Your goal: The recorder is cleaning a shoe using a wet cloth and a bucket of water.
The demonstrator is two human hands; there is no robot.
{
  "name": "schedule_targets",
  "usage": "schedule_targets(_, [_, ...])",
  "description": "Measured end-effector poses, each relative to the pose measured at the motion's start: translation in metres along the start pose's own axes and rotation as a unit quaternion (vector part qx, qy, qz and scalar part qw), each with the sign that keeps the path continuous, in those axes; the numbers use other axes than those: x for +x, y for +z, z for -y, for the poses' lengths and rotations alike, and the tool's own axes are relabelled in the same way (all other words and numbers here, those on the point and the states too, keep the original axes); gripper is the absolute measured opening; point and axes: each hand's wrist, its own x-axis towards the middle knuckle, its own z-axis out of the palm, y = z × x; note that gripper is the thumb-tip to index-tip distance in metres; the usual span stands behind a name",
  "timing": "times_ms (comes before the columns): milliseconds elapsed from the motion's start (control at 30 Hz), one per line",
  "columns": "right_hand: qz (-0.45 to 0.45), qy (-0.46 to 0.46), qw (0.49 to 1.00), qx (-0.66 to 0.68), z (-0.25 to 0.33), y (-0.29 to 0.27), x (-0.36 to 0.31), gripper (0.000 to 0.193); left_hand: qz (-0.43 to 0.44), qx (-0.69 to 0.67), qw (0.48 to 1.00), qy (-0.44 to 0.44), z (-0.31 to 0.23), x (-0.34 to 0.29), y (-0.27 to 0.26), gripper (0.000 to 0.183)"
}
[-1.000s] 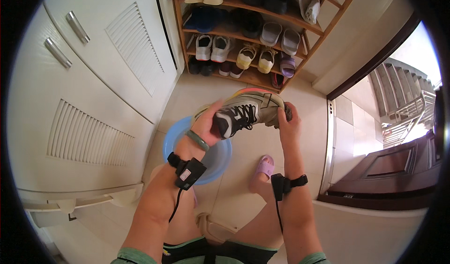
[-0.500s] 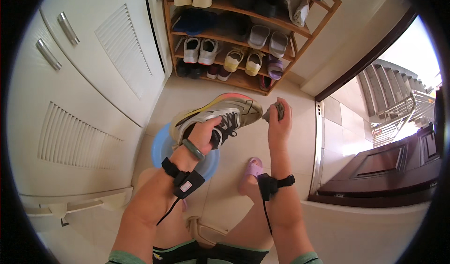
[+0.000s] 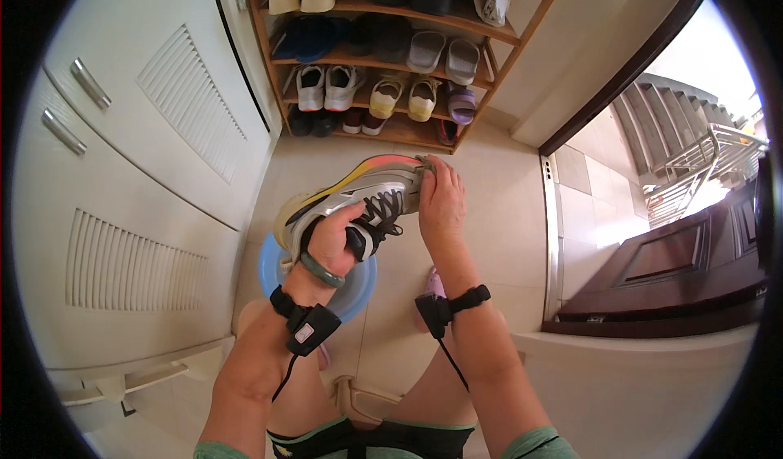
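Observation:
My left hand [image 3: 330, 243] is closed around the ankle opening of a sneaker [image 3: 347, 196], thumb across its upper. The shoe is grey and white with black laces and a yellow-to-pink sole edge. It lies tilted in the air, toe toward the right, its heel over a light-blue basin [image 3: 269, 273]. My right hand [image 3: 442, 200] is wrapped over the toe, fingers bent against it. A crumpled grey cloth shows only slightly there, mostly hidden under these fingers.
A wooden rack [image 3: 390, 137] with several pairs of shoes stands ahead. White louvred cabinets [image 3: 122, 182] line the left. At right, a dark door [image 3: 652, 263] opens onto stairs [image 3: 652, 125]. A pink slipper [image 3: 433, 283] is on my foot below my right hand.
My right hand has moved left with the grey cloth, from just beyond the toe onto it. The left hand keeps its hold on the sneaker. The view has shifted slightly.

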Motion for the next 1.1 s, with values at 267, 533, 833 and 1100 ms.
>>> schedule_targets(267, [-0.039, 0.244, 0.945, 0.215, -0.003, 0.0, 0.004, 0.035, 0.0, -0.112, 0.992, -0.055, -0.002, 0.002, -0.002, 0.026])
schedule_targets(533, [-0.006, 0.208, 0.941, 0.265, 0.012, 0.023, -0.02, 0.039, 0.06, -0.178, 0.982, -0.01, -0.009, 0.008, -0.012, 0.047])
schedule_targets(833, [-0.079, 0.123, 0.966, 0.215, 0.0, 0.016, -0.006, 0.028, 0.089, -0.201, 0.975, -0.024, -0.019, 0.014, -0.028, 0.048])
schedule_targets(1100, [-0.07, 0.125, 0.964, 0.225, 0.006, 0.004, 0.014, 0.015, 0.011, -0.196, 0.973, -0.119, 0.0, 0.014, -0.025, 0.039])
